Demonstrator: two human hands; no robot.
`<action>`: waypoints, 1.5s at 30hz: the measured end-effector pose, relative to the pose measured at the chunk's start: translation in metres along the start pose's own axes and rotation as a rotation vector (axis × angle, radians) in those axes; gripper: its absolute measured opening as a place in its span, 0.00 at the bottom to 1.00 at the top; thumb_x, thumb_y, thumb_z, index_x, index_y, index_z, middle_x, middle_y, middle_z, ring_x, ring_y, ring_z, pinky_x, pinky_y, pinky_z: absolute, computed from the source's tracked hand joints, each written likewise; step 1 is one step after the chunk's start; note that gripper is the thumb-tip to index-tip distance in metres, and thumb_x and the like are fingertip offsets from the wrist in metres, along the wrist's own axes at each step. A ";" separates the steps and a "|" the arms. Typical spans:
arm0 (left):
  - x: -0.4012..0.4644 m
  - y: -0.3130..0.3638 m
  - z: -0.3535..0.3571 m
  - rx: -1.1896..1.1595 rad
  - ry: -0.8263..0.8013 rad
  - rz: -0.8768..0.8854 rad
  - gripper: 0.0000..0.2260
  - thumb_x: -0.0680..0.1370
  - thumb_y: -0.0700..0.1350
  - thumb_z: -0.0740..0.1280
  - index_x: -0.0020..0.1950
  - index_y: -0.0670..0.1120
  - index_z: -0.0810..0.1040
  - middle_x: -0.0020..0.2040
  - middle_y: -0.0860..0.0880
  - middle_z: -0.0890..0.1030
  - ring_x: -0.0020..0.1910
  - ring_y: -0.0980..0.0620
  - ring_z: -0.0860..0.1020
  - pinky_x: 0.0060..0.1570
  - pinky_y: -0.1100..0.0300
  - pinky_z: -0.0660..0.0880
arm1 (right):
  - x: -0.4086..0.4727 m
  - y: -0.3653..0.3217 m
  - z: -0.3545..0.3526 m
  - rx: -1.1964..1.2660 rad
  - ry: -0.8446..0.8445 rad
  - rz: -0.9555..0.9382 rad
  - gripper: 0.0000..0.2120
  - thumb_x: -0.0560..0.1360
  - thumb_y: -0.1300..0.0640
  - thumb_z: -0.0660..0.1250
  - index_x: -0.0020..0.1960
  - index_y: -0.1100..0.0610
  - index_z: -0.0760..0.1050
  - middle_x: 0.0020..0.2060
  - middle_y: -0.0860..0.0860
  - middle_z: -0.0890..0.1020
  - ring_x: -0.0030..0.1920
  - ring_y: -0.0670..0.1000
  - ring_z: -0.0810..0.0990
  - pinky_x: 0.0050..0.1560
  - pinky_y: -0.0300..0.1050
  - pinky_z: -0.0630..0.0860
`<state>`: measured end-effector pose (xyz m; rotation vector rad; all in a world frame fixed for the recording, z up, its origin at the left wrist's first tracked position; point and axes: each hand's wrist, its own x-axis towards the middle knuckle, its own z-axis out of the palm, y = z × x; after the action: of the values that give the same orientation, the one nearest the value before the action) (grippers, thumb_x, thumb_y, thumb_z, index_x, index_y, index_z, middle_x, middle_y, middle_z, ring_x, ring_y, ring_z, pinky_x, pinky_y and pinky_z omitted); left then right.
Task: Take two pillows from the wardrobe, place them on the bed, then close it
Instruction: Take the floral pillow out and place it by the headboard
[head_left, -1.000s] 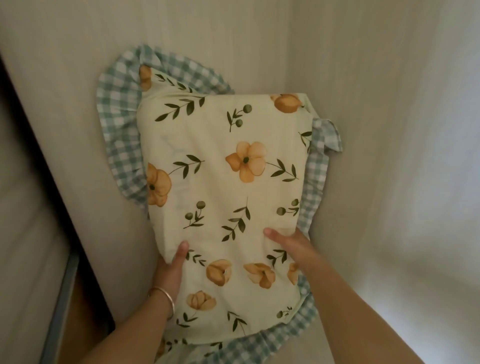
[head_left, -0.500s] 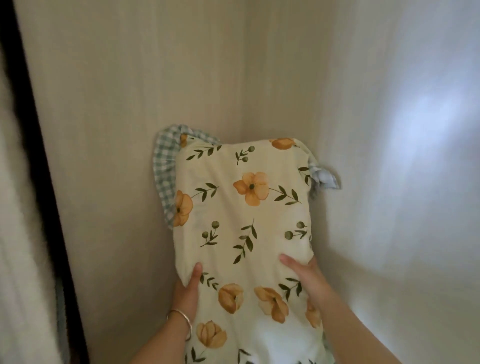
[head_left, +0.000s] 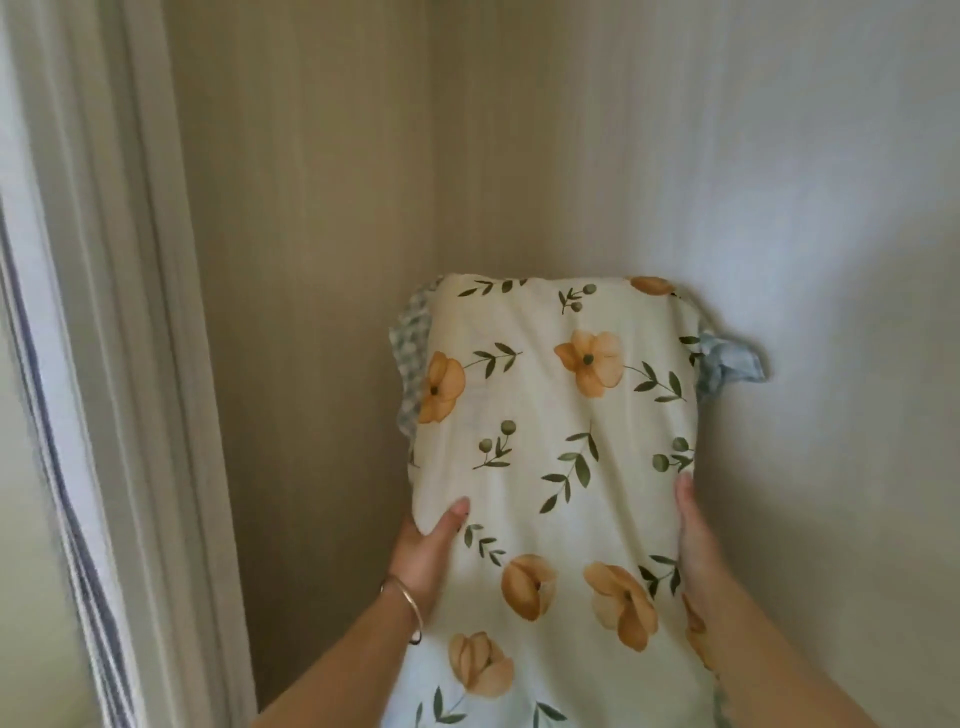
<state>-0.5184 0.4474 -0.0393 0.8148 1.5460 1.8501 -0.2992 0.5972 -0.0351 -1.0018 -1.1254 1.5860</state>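
- Holding the floral pillow (head_left: 561, 467) upright in front of me, I have it lifted against the inner corner of the wardrobe (head_left: 322, 260), between the beige back panel and the paler right side wall (head_left: 831, 260).
- My left hand (head_left: 423, 558) clamps the pillow's left edge, thumb pressed onto the cream front, the other fingers hidden behind the fabric; a thin bangle (head_left: 408, 608) sits on that wrist.
- My right hand (head_left: 693, 545) presses flat along the pillow's right edge, fingers pointing up; I cannot tell how far they wrap behind it.
- So the grip is closed on the pillow from both sides, with the pillow squeezed between my two palms.
- The pillowcase shows orange flowers and green sprigs on cream, with a blue-green gingham frill (head_left: 410, 374) peeking out at the left and upper right edges.
- The pillow's lower end runs out of view at the bottom.
- At the far left stands a blurred pale wardrobe frame (head_left: 104, 364), with a dark stripe along it.
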 end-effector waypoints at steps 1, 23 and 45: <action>-0.011 0.002 0.001 0.037 -0.019 -0.013 0.26 0.70 0.57 0.71 0.65 0.52 0.70 0.58 0.50 0.80 0.56 0.48 0.78 0.58 0.53 0.74 | -0.011 0.001 -0.006 0.031 -0.001 -0.015 0.32 0.65 0.25 0.59 0.55 0.49 0.77 0.48 0.55 0.83 0.50 0.59 0.81 0.56 0.56 0.75; -0.238 -0.002 -0.043 0.073 0.019 -0.015 0.23 0.69 0.61 0.67 0.62 0.57 0.72 0.56 0.52 0.81 0.53 0.49 0.80 0.57 0.50 0.75 | -0.225 0.062 -0.071 0.203 0.341 -0.032 0.15 0.75 0.40 0.57 0.44 0.47 0.76 0.43 0.49 0.81 0.41 0.49 0.78 0.38 0.43 0.72; -0.500 -0.033 -0.122 0.050 0.740 0.001 0.15 0.77 0.56 0.61 0.34 0.51 0.73 0.35 0.50 0.77 0.35 0.52 0.76 0.40 0.57 0.73 | -0.406 0.115 -0.049 -0.039 -0.069 0.165 0.13 0.76 0.48 0.58 0.39 0.50 0.77 0.42 0.50 0.82 0.42 0.51 0.78 0.41 0.44 0.73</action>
<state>-0.2906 -0.0059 -0.1310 0.1259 2.0152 2.2574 -0.1780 0.1985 -0.1152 -1.0962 -1.1489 1.7472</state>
